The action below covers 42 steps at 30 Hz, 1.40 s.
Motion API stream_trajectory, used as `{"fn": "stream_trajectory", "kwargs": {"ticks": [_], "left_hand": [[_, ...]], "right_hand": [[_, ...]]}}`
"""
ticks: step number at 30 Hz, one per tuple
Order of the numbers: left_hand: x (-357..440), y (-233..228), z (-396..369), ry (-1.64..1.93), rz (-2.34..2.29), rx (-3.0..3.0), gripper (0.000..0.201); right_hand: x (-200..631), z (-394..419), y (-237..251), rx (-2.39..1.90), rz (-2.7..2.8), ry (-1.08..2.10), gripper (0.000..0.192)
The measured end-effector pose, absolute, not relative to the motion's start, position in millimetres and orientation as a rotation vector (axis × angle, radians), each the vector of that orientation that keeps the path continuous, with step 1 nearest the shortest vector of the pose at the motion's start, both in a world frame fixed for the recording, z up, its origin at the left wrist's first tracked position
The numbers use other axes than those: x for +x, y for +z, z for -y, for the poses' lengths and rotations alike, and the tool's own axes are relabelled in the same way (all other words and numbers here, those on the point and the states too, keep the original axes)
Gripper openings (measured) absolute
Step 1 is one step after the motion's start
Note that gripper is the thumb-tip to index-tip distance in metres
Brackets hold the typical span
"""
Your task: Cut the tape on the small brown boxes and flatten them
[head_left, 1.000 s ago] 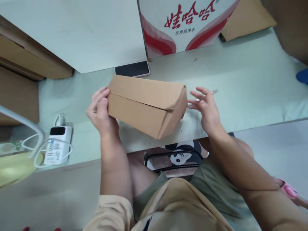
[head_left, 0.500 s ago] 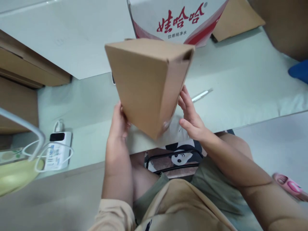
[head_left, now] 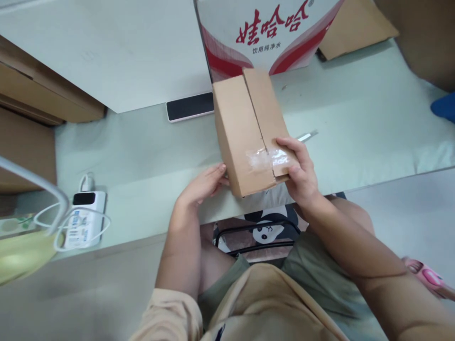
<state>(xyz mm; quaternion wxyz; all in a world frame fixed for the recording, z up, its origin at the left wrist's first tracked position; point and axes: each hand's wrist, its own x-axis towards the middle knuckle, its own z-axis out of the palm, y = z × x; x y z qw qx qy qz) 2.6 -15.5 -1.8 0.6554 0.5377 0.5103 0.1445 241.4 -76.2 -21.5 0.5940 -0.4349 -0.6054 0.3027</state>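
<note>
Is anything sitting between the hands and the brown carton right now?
Nothing visible does. The right hand rests directly on the brown carton at the clear tape across its seam, and the left hand touches the carton's lower left side. The phone lies off to the left.
</note>
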Motion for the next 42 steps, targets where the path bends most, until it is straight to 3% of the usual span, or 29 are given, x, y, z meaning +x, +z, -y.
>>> {"fn": "stream_trajectory", "kwargs": {"ticks": [3,6,8,10,16,20,23,28,35,39,42], "left_hand": [[2.3,-9.3,11.3,0.375,-1.304,1.424,0.036],[1.3,-14.6,8.4,0.891,-1.426,1.631,0.047],[2.4,-14.1,8.7,1.314,-1.193,1.826,0.051],[6.1,-12.0,10.5,1.501,-0.882,2.078,0.050],[24.7,-18.8,15.0,1.489,-0.770,2.354,0.047],[26.5,-26.0,12.4,1.573,-0.713,2.327,0.047],[23.4,-25.9,11.9,1.554,-0.717,2.323,0.046],[21.4,-24.2,14.8,1.521,-0.755,2.298,0.047],[25.6,-23.8,14.0,1.573,-0.693,2.261,0.045],[26.4,-24.2,14.4,1.580,-0.738,2.285,0.046],[26.4,-24.1,16.2,1.555,-0.787,2.321,0.047]], "right_hand": [[240.8,76.4,-17.1,-1.061,1.415,0.674,0.046],[238.3,76.4,-13.3,-1.106,1.452,0.686,0.047],[236.0,76.8,-11.7,-1.122,1.487,0.683,0.050],[233.6,78.1,-10.3,-1.131,1.523,0.672,0.050],[242.0,79.4,-4.4,-1.297,1.493,0.630,0.057],[266.6,68.0,5.0,-1.825,1.447,0.494,0.043],[281.4,59.0,9.4,-2.266,1.601,0.509,0.047],[287.9,54.4,3.8,-2.520,1.798,0.562,0.041],[287.7,55.2,5.4,-2.257,1.605,0.054,0.017],[281.6,56.7,12.8,-1.707,1.470,-0.251,0.017],[278.1,73.3,27.4,-1.314,1.346,-0.198,0.019]]}}
